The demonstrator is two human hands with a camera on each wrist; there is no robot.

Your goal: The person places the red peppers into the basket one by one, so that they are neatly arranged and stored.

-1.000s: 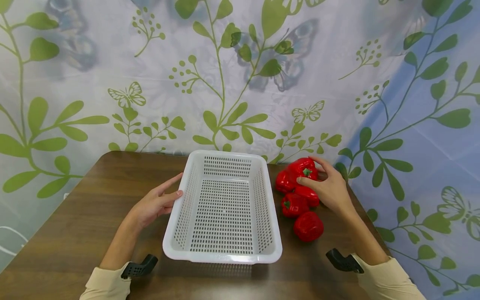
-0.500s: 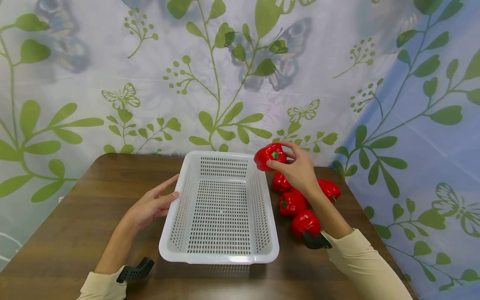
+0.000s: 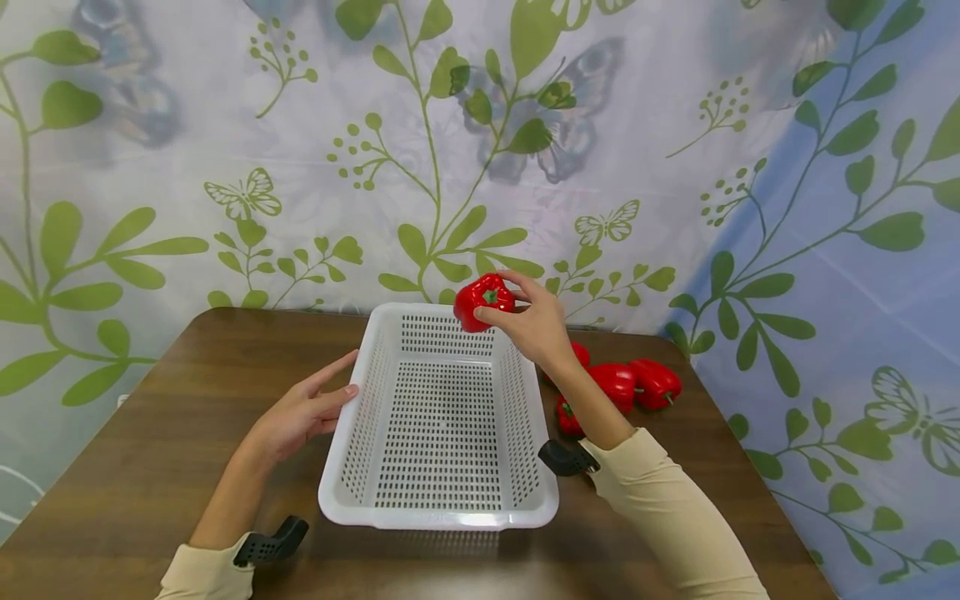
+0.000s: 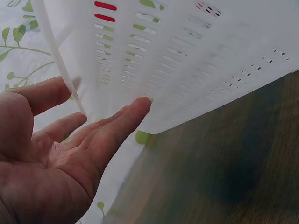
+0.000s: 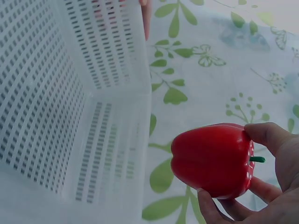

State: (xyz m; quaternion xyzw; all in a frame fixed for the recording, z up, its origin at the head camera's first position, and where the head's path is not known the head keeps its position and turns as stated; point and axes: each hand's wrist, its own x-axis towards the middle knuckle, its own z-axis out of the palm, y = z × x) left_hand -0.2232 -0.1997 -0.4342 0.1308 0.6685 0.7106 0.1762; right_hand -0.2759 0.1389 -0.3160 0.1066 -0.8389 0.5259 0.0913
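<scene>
My right hand holds a red bell pepper with a green stem, raised over the far right corner of a white plastic basket. In the right wrist view, the fingers and thumb of that hand grip the stem end of the pepper. At the basket's left side, my left hand touches the rim with its fingers extended. The left wrist view shows this hand with straight fingers against the perforated outer wall. No pepper is seen inside the basket.
More red bell peppers lie on the brown wooden table to the basket's right, partly hidden by my right forearm. A leaf-patterned cloth hangs behind the table.
My right hand has picked up a bell pepper from the group at the right and carried it left over the basket's far edge. My left hand stays at the basket's left rim.
</scene>
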